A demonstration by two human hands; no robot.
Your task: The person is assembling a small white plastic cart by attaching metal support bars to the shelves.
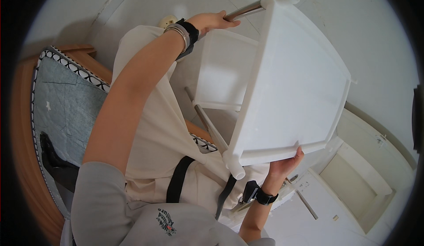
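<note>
A white plastic shelf rack is tilted in front of me. Its nearer white shelf panel (pixel 296 82) has raised rims and round sockets at the corners. Metal tubes link it to a second white panel (pixel 227 67) farther down. My left hand (pixel 214 22) is closed around the upper metal tube (pixel 245 11), close to the panel's top corner socket. Lower down, my right hand (pixel 285 166) grips the bottom rim of the nearer panel, thumb on its face and fingers behind. Another metal tube (pixel 210 124) runs into the lower left socket.
At left stands a wooden-framed seat (pixel 22 113) with a grey-blue cushion (pixel 70 109) and patterned trim. A loose metal tube (pixel 307 204) and a small tan piece (pixel 335 217) lie at lower right, near a cream open box-like unit (pixel 357 179). My legs are beneath the rack.
</note>
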